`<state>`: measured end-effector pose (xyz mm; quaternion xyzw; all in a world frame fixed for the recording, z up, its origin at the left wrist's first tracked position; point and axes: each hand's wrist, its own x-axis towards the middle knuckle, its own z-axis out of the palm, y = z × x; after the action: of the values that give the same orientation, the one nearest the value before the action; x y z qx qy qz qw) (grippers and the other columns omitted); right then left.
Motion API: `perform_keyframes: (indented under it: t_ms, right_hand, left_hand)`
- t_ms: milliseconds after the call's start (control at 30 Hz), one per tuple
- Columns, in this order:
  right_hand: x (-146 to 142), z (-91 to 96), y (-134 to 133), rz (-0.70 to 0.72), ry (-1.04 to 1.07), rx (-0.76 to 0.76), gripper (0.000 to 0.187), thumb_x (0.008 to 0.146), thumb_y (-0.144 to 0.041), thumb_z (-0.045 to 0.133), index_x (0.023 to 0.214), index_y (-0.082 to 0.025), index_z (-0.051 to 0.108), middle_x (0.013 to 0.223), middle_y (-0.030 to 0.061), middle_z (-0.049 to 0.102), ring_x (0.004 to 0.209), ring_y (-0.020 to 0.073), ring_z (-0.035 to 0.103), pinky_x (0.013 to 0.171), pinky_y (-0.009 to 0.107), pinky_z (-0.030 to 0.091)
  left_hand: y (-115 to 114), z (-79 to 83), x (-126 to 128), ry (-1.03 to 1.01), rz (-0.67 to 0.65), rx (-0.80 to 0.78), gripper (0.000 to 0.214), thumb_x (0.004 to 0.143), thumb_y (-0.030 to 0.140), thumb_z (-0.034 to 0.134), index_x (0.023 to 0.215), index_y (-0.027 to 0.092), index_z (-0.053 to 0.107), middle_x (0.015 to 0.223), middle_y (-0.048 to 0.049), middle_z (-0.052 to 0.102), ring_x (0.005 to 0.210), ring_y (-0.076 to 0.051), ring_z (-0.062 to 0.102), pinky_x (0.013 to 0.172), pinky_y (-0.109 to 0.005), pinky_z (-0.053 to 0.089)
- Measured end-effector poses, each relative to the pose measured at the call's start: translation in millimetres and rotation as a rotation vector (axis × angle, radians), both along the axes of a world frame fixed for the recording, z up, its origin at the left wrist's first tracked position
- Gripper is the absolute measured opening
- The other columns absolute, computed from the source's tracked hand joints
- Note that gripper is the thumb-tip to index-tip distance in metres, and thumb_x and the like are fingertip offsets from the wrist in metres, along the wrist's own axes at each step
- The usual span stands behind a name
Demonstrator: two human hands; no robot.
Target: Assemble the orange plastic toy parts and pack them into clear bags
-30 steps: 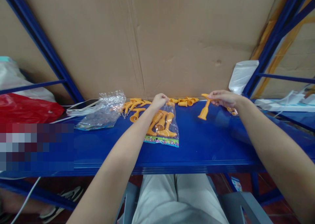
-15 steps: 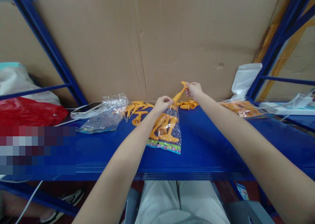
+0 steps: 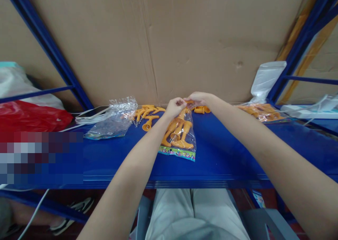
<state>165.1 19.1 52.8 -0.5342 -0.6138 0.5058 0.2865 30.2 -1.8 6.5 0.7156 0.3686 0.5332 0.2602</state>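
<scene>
A clear plastic bag with several orange trumpet-shaped toys inside lies on the blue shelf. My left hand pinches the bag's open top edge. My right hand meets it at the mouth, fingers closed on an orange toy that sits at the opening. Loose orange toys lie just left of the bag, and a few small orange pieces lie right of my hands.
A pile of empty clear bags and a white cable lie at the left, with a red bag beyond. A filled bag of orange toys and a white plastic bag are at the right. Cardboard backs the shelf.
My right hand carried an orange toy from the right side over to the bag's mouth and lowered it there. My left hand stayed at the bag's top edge.
</scene>
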Motion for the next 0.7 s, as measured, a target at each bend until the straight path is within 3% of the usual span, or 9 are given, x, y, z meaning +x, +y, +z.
perform_keyframes:
  t_ms: [200,333,500,700]
  right_hand:
    - [-3.3,-0.5,-1.6,0.046,0.009,-0.069,0.018,0.086,-0.006,0.04,0.083,-0.014,0.055,0.051,0.0002,0.051,0.047,0.0093,0.05,0.051,0.018,0.045]
    - [-8.6,-4.3,-4.2,0.16,-0.082,-0.064,0.025,0.08,0.004,0.039,0.083,-0.013,0.056,0.048,-0.0009,0.051,0.045,0.0085,0.049,0.05,0.019,0.045]
    - [-7.7,-6.7,2.1,0.267,-0.106,-0.007,0.022,0.074,0.002,0.051,0.084,-0.014,0.06,0.053,-0.0004,0.056,0.05,0.0091,0.054,0.055,0.018,0.046]
    - [-1.9,-4.9,6.7,0.304,-0.079,0.06,0.027,0.07,0.005,0.05,0.083,-0.015,0.063,0.06,0.0019,0.062,0.058,0.0104,0.059,0.064,0.02,0.047]
  left_hand:
    - [8.8,-4.6,-0.7,0.006,-0.017,0.07,0.009,0.065,0.018,0.058,0.058,0.015,0.054,0.053,0.004,0.052,0.053,-0.008,0.046,0.056,-0.021,0.039]
    - [12.5,-6.4,-0.9,0.043,0.0,0.113,0.007,0.064,0.019,0.058,0.059,0.015,0.055,0.054,0.0034,0.053,0.054,-0.009,0.046,0.056,-0.021,0.039]
    - [10.7,-3.9,-0.8,0.1,0.006,0.164,0.005,0.064,0.018,0.058,0.061,0.015,0.056,0.059,0.0023,0.057,0.06,-0.01,0.051,0.062,-0.023,0.042]
    - [7.9,-3.3,0.7,0.19,-0.01,0.201,0.009,0.068,0.023,0.058,0.063,0.015,0.058,0.054,0.0028,0.055,0.054,-0.01,0.049,0.059,-0.023,0.042]
